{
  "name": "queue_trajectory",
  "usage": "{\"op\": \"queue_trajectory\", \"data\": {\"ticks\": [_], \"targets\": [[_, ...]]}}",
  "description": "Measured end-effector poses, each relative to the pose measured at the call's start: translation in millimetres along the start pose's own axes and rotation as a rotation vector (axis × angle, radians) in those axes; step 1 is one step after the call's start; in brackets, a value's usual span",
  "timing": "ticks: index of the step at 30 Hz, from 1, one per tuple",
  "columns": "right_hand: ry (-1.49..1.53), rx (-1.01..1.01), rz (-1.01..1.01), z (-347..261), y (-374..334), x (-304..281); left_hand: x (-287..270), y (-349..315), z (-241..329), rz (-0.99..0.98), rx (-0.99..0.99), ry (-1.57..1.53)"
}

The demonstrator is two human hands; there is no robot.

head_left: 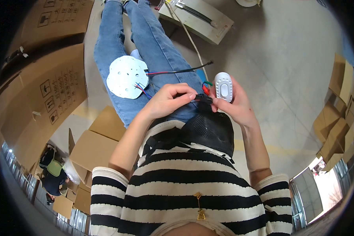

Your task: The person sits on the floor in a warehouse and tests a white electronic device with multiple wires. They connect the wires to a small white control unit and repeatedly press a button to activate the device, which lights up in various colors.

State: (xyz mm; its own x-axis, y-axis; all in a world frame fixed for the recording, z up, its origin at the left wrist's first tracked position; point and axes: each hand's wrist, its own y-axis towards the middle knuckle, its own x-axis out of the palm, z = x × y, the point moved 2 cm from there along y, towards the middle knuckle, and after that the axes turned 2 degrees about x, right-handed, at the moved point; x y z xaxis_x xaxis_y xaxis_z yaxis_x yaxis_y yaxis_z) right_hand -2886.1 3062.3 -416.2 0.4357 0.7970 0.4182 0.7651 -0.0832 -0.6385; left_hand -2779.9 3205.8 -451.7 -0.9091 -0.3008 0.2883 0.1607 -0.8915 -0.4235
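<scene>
My left hand (169, 99) pinches a small black wire connector (200, 96) in front of my waist. Close against it, my right hand (238, 105) grips a white oval hand-held device (224, 87) with a raised oval button and a dotted border. Its thumb and fingertips also touch the black connector. Beside the device hang a red clip (205, 90) and a green one (208, 83). Across my jeans lies a white flower-shaped plate (128, 76) with small holes. Red, blue and black wires run from it, one black-sleeved lead (181, 71) stretching right. Whether the connector halves are joined is hidden.
A black mesh item (210, 131) sits on my lap. Ahead stands a beige metal box (200, 19) with a black handle, a pale cable (187, 33) near it. Large cardboard boxes (67, 92) line the left; more cardboard (336, 122) leans at right. Another person (55, 179) is at lower left.
</scene>
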Motion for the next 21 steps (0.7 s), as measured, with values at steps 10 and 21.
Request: {"op": "queue_trajectory", "data": {"ticks": [10, 21], "targets": [[-0.105, 0.011, 0.001, -1.0, 0.5, 2.5, -2.5, -2.4, 10.7, 0.002, 0.035, 0.153], [-0.15, -0.023, 0.04, 2.2, 1.4, 4.0, -4.7, -2.8, 15.0, -0.01, 0.077, 0.262]]}}
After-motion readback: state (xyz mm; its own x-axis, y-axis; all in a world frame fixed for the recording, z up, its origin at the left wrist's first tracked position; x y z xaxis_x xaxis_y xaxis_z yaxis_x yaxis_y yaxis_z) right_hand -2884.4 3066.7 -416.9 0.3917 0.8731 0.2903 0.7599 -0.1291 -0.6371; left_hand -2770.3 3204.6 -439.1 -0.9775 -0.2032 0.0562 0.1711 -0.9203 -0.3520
